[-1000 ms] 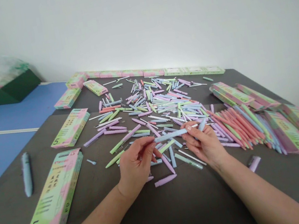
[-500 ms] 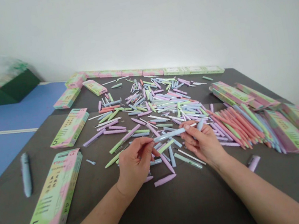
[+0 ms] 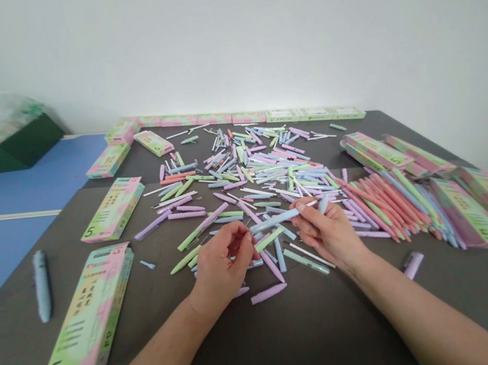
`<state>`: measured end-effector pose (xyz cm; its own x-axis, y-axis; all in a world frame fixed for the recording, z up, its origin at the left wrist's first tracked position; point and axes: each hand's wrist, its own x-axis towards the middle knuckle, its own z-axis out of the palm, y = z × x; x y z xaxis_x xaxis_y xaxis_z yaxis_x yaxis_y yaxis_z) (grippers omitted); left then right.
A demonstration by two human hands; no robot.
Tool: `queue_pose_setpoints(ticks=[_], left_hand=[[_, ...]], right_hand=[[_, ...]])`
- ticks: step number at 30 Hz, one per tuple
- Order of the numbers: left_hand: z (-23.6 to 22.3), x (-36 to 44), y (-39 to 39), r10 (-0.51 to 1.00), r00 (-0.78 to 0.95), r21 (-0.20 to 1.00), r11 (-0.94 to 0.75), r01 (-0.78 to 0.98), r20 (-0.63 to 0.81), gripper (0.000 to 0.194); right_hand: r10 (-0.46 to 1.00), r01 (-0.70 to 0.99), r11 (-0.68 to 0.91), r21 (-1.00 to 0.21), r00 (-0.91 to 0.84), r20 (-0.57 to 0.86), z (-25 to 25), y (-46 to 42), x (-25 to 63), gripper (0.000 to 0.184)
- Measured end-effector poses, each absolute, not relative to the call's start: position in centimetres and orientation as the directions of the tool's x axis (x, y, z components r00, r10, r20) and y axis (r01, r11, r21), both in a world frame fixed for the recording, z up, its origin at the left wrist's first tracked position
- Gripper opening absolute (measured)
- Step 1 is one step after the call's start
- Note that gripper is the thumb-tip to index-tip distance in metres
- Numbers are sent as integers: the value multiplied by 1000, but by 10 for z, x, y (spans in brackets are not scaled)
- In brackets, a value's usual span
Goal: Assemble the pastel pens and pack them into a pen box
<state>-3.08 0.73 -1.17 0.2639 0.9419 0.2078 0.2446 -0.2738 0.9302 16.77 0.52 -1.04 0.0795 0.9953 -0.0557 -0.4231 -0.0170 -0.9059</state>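
Note:
A light blue pen barrel [image 3: 274,220] is held level between my two hands, above the scattered parts. My left hand [image 3: 225,264] is closed in a pinch at the barrel's left end; anything small inside the fingertips is hidden. My right hand [image 3: 328,230] grips the barrel's right end between thumb and fingers, where a thin white refill tip sticks out. A second light blue pen piece [image 3: 323,204] rises from the same right hand. Under both hands lie loose purple, green and blue pen parts [image 3: 268,293].
Sorted pens [image 3: 389,204] lie in a bundle at right, beside printed boxes [image 3: 480,210]. More boxes [image 3: 83,318] line the left and back. A thick blue pen [image 3: 42,286] lies far left; a purple clip piece [image 3: 413,266] is near my right forearm. A green bin [image 3: 6,149] stands back left.
Both hands keep the light blue barrel in nearly the same place. My left fingers have shifted slightly at its left end, and the right-hand pieces have tilted a little.

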Motion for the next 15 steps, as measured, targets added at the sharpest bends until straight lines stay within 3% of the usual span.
queue_pose_setpoints(ticks=[7,15], left_hand=[[-11,-29,9,946,296,970,-183,161,129,9],[-3,-25,14,955,297,998,39,-45,-24,10]], right_hand=[[994,-405,8,-915,100,-35,-8,6,168,16],[995,-348,49,-936,103,14,-8,6,170,15]])
